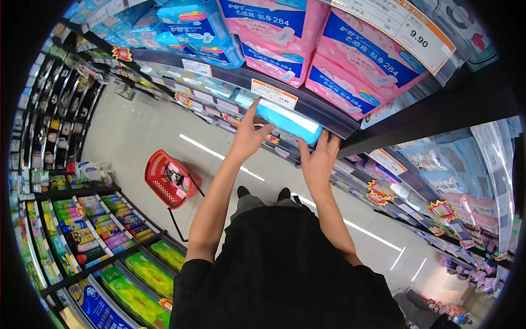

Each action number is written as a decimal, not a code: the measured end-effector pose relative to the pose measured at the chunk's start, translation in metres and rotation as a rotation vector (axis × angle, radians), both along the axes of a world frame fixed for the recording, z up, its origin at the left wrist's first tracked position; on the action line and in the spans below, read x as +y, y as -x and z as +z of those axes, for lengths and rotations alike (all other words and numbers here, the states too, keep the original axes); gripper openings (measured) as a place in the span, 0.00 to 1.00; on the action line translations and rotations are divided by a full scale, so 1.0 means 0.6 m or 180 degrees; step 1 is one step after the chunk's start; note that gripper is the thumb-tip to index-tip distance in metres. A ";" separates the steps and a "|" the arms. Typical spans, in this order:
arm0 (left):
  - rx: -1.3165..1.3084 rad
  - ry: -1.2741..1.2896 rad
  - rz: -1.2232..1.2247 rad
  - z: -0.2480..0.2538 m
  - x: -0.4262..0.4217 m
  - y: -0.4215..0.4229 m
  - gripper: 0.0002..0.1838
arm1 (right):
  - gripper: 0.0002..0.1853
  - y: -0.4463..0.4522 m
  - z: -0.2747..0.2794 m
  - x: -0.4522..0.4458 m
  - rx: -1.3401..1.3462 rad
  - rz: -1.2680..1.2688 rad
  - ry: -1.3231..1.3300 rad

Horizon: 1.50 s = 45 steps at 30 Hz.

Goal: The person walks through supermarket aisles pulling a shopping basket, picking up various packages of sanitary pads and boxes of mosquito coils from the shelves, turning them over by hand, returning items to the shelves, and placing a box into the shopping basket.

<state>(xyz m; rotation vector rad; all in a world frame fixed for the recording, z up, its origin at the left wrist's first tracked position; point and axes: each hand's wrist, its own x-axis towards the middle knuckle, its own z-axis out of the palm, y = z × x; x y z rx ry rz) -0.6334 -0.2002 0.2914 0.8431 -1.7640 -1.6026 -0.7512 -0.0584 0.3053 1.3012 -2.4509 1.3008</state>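
A bright blue pack (290,122) sits at the edge of a lower shelf, just under the price-tag strip; its lettering cannot be read. My left hand (252,134) grips its left end, thumb below and fingers along the side. On the opposite end, my right hand (320,164) is closed around the corner. Part of the pack is hidden under the shelf above. Over my hands stand pink sanitary pad packs (361,66), with blue sanitary pad packs (197,27) to their left.
A red shopping basket (164,175) with something inside stands on the floor at my left. Shelves of colourful packages (93,225) line the left side. More hanging and shelved goods (438,164) fill the right. Another person's legs (416,310) show at the lower right.
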 end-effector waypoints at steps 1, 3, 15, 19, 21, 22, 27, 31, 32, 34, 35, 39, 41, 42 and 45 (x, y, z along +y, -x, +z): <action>-0.0174 0.0076 0.0066 0.001 -0.002 0.004 0.38 | 0.36 0.002 -0.004 -0.004 -0.0006 0.0040 0.0008; -0.0252 0.0242 0.0130 0.000 -0.003 0.015 0.34 | 0.35 0.006 -0.013 -0.014 -0.0136 -0.0142 0.0351; 0.0067 0.0387 0.0851 -0.056 0.010 0.045 0.34 | 0.32 -0.004 -0.042 0.000 -0.0486 -0.0093 0.0231; -0.0299 0.0267 0.0629 -0.043 -0.015 -0.030 0.37 | 0.29 -0.039 -0.053 0.035 -0.0442 0.0023 0.0491; -0.0068 0.0016 0.0763 -0.056 -0.046 -0.073 0.36 | 0.28 -0.057 -0.053 0.032 -0.0520 0.0080 0.0616; -0.0097 -0.0007 0.0853 -0.061 -0.065 -0.091 0.36 | 0.26 -0.067 -0.053 0.026 -0.0832 0.0201 0.0619; 0.0142 -0.0081 0.1095 -0.043 -0.160 -0.153 0.34 | 0.24 -0.118 -0.030 -0.075 -0.1272 0.0747 0.0549; -0.0012 0.0492 0.0871 -0.053 -0.250 -0.175 0.32 | 0.25 -0.154 -0.024 -0.207 -0.1866 0.0885 0.0458; -0.0147 0.0853 0.0936 -0.053 -0.265 -0.173 0.32 | 0.25 -0.160 -0.022 -0.237 -0.1807 0.0836 0.0463; -0.0403 0.1320 0.0922 -0.045 -0.283 -0.173 0.32 | 0.30 -0.170 -0.020 -0.285 -0.1772 0.0827 0.0431; -0.0362 0.1299 0.0888 -0.039 -0.286 -0.174 0.32 | 0.30 -0.173 -0.023 -0.304 -0.1734 0.0785 0.0420; -0.0015 0.0927 0.0705 -0.031 -0.288 -0.172 0.33 | 0.40 -0.199 -0.021 -0.355 -0.1983 0.0522 0.0187; -0.0100 0.0854 0.0622 -0.037 -0.293 -0.170 0.33 | 0.36 -0.212 -0.018 -0.370 -0.2361 0.0289 0.0221; -0.0109 0.0858 0.0593 -0.036 -0.294 -0.172 0.32 | 0.36 -0.217 -0.020 -0.376 -0.2354 0.0260 0.0208; -0.0095 0.0838 0.0484 -0.033 -0.295 -0.175 0.31 | 0.31 -0.223 -0.026 -0.384 -0.2604 0.0384 0.0576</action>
